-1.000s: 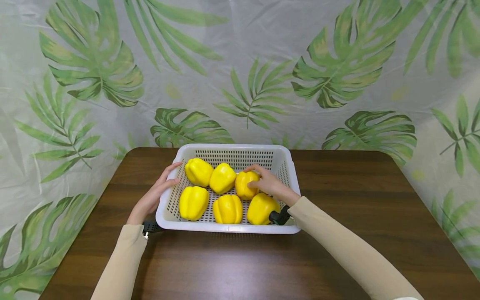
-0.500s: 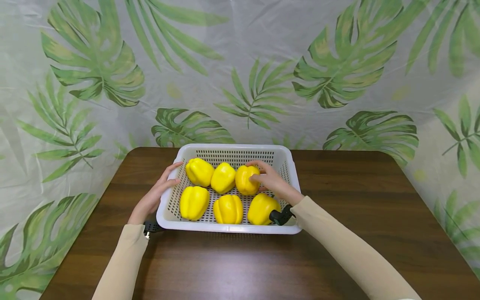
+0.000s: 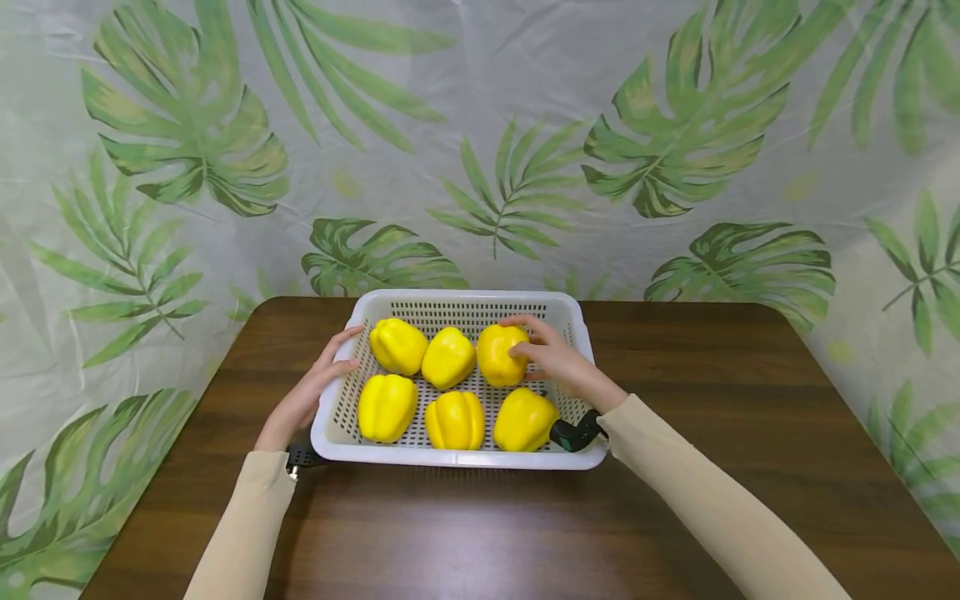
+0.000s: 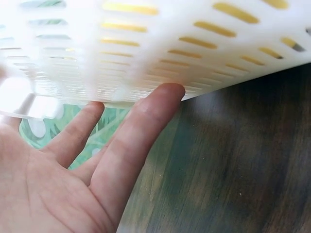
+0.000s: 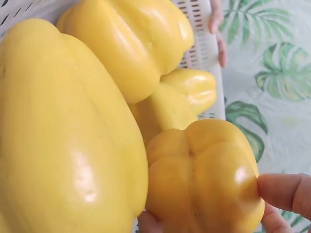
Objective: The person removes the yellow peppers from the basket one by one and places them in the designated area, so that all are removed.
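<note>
A white perforated plastic basket [image 3: 459, 457] holds several yellow bell peppers in two rows. My right hand [image 3: 558, 360] grips the yellow bell pepper [image 3: 501, 356] at the right of the back row, with the thumb on its near side and fingers behind. Close up, the right wrist view has that pepper [image 5: 204, 179] between thumb and fingertips. My left hand [image 3: 315, 383] holds the basket's left end at the rim. In the left wrist view its lower fingers [image 4: 136, 141] lie against the basket's outer wall, and part of the hand is hidden.
Another yellow bell pepper [image 3: 525, 419] lies in the front right of the basket, near the black wrist camera [image 3: 576, 431]. The basket stands on a dark wooden table [image 3: 712, 375]. Behind the table hangs a leaf-printed cloth [image 3: 525, 83].
The right hand has shifted a little to the right, and the bell pepper in its grip has moved right, away from the middle one. The left hand stays on the basket.
</note>
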The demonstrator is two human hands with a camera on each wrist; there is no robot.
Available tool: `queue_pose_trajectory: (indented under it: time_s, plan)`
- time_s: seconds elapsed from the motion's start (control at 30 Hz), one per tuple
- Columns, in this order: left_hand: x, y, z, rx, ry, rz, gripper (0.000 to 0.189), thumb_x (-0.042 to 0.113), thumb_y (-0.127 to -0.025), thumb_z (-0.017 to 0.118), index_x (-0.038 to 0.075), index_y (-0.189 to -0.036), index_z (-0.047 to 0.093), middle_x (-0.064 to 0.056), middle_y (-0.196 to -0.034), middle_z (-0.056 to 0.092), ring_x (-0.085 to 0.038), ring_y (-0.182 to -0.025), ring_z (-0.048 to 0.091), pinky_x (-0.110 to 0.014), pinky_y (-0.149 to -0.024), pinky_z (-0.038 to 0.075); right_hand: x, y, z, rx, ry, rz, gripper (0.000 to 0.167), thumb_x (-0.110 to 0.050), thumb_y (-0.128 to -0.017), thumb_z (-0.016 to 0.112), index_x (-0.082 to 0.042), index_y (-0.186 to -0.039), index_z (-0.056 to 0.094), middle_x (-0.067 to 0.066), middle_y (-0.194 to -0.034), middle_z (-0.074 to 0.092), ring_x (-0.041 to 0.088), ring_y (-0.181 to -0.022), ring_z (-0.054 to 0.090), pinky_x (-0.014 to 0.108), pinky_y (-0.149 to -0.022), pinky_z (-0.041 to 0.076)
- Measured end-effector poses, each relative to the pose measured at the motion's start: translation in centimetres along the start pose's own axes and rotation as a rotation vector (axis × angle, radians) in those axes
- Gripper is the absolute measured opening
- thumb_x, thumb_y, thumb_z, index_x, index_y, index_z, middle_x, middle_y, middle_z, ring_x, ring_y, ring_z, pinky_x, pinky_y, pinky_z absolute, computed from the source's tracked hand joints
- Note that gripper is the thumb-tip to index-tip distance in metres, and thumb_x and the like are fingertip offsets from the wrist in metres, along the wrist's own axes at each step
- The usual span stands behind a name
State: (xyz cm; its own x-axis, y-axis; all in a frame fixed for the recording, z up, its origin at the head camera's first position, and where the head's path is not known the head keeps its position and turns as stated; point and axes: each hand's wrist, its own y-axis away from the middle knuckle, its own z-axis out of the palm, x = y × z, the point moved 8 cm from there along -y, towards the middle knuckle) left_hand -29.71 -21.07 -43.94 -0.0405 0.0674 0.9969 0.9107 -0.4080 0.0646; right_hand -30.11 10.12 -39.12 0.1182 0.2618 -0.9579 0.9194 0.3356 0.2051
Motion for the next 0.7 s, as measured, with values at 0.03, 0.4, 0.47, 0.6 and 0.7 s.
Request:
queue_pose_trajectory:
  time_s: [0.03, 0.4, 0.47, 0.6, 0.7]
  plan:
    - [0.0, 0.0, 0.0, -0.001, 0.000, 0.002, 0.056, 0.020, -0.102, 0.039, 0.027, -0.151, 0.013, -0.016, -0.154, 0.010, -0.048, -0.126, 0.033, -0.054, -0.088, 0.045, -0.1, 0.1, -0.1, -0.002, -0.002, -0.006, 0.045, -0.009, -0.096, 0.049, -0.015, -0.140, 0.042, 0.022, -0.136, 0.039, 0.038, -0.112, 0.049, 0.059, -0.091, 0.042]
    - [0.0, -0.1, 0.1, -0.010, 0.001, 0.018, 0.057, 0.021, -0.102, 0.039, 0.025, -0.151, 0.011, -0.016, -0.154, 0.007, -0.049, -0.127, 0.030, -0.052, -0.088, 0.044, -1.3, 1.2, -1.5, 0.002, 0.003, -0.031, 0.047, -0.011, -0.095, 0.050, -0.015, -0.141, 0.041, 0.021, -0.137, 0.039, 0.037, -0.113, 0.049, 0.052, -0.090, 0.046]
    - [0.0, 0.0, 0.0, -0.009, -0.001, 0.018, 0.057, 0.020, -0.101, 0.039, 0.025, -0.151, 0.011, -0.016, -0.154, 0.007, -0.049, -0.127, 0.031, -0.052, -0.088, 0.044, -1.5, 1.5, -1.9, 0.005, 0.004, -0.036, 0.047, -0.011, -0.095, 0.050, -0.015, -0.141, 0.041, 0.020, -0.137, 0.039, 0.037, -0.113, 0.048, 0.052, -0.089, 0.047]
    - [0.0, 0.0, 0.0, -0.007, -0.006, 0.021, 0.057, 0.020, -0.101, 0.039, 0.024, -0.151, 0.011, -0.016, -0.154, 0.007, -0.049, -0.127, 0.031, -0.053, -0.088, 0.044, -1.7, 2.0, -2.7, 0.003, 0.000, -0.061, 0.047, -0.010, -0.094, 0.049, -0.013, -0.140, 0.040, 0.020, -0.138, 0.038, 0.038, -0.112, 0.048, 0.055, -0.089, 0.046]
    - [0.0, -0.1, 0.0, -0.005, -0.007, 0.020, 0.057, 0.020, -0.101, 0.039, 0.024, -0.151, 0.011, -0.016, -0.155, 0.007, -0.049, -0.127, 0.030, -0.053, -0.088, 0.044, -1.8, 2.3, -3.2, -0.002, -0.003, -0.088, 0.046, -0.009, -0.094, 0.050, -0.010, -0.140, 0.040, 0.021, -0.138, 0.039, 0.038, -0.110, 0.048, 0.054, -0.088, 0.046]
